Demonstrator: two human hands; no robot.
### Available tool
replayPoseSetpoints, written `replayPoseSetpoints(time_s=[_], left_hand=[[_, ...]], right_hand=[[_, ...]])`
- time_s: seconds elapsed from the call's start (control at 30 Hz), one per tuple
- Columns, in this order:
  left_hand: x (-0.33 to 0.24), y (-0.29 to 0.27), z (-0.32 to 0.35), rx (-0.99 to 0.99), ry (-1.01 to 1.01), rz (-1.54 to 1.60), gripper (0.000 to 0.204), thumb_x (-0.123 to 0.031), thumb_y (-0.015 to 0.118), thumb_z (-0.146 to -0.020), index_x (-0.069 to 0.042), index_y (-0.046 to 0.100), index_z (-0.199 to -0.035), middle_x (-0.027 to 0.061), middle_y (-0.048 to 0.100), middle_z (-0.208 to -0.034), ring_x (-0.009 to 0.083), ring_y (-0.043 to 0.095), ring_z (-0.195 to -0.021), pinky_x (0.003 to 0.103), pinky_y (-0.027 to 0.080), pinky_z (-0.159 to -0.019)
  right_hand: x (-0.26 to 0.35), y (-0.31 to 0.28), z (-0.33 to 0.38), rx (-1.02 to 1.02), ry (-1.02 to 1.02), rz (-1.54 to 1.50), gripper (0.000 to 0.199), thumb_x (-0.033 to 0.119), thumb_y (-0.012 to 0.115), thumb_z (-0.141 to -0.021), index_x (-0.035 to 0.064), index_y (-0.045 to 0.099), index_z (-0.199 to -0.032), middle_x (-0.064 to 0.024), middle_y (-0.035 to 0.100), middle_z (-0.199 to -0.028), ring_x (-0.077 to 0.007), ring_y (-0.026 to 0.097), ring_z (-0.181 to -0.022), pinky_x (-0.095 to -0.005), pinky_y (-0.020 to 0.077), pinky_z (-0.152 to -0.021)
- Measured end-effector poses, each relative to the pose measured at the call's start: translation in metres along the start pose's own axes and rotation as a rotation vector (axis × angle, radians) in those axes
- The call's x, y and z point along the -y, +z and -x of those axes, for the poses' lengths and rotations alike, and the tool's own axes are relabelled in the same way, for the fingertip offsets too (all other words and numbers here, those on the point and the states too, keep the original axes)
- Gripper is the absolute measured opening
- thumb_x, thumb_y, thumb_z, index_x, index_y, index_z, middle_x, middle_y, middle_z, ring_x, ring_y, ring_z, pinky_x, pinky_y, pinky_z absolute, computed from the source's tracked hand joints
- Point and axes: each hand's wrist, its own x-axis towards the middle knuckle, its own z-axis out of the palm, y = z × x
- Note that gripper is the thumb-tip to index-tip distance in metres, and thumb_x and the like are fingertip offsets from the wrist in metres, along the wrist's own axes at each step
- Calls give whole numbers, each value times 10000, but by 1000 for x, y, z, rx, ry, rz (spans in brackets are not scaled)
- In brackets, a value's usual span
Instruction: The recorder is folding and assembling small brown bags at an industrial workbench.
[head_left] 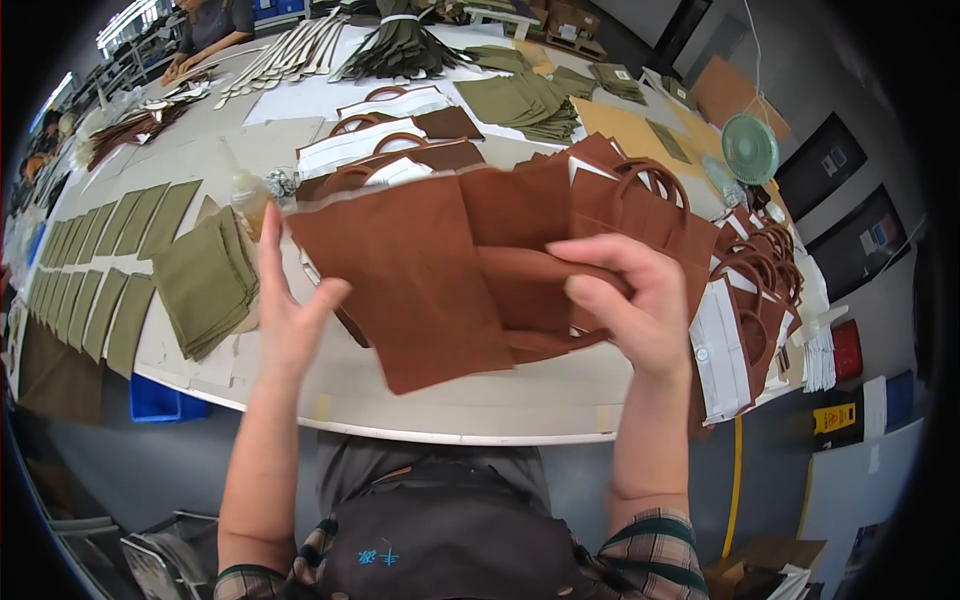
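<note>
A brown leather-like bag panel point(400, 270) is held up above the near edge of the table, its right part folded over on itself. My right hand point(645, 305) pinches the fold between thumb and bent fingers. Beside the panel's left edge is my left hand point(288, 310), its thumb and fingers spread apart; whether a fingertip touches the panel I cannot tell. Behind the panel lie brown bag pieces with handles and white lining point(350, 150). Close to my right hand, another brown piece with a looped handle point(650, 215) rests on a stack.
Olive fabric pieces point(205, 285) and rows of small olive strips point(120, 220) cover the table's left. A glue bottle point(250, 195) stands near my left hand. Brown handled pieces point(750, 330) are heaped at right, near a green fan point(748, 148). A co-worker point(210, 35) sits far left.
</note>
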Motion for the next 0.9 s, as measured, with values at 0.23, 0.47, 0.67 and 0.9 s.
replayPoseSetpoints(time_s=[0.23, 0.47, 0.67, 0.9], left_hand=[[-71, 2, 15, 405, -172, 429, 517, -197, 727, -853, -16, 529, -1295, 66, 608, -1223, 163, 542, -1167, 330, 443, -965], [-81, 64, 31, 737, 716, -164, 418, -19, 666, -709, -162, 705, -1099, 68, 624, -1276, 255, 542, -1249, 429, 378, -1049], [-36, 69, 100, 1008, 439, -269, 411, -39, 697, -697, -134, 697, -1097, 71, 586, -1299, 264, 480, -1291, 465, 326, -1086], [-44, 86, 76, 875, 446, -155, 211, -222, 735, -809, -76, 707, -958, 82, 671, -949, 280, 624, -968, 413, 456, -943]], right_hand=[[-6, -17, -16, -226, -531, -69, 203, 135, 611, -937, -34, 640, -828, -15, 565, -699, -72, 461, -653, -215, 342, -603], [-77, -65, -19, -455, 295, 121, 412, 393, 574, -968, 5, 640, -1093, -15, 619, -960, -77, 531, -872, -231, 430, -777], [-128, -70, 53, -226, 569, 165, 491, 341, 636, -929, -18, 548, -1252, -68, 634, -1073, -126, 590, -948, -260, 473, -831], [-138, -62, 55, -159, 620, 373, 609, 344, 776, -804, -83, 562, -1182, -96, 657, -923, -150, 633, -776, -276, 521, -668]])
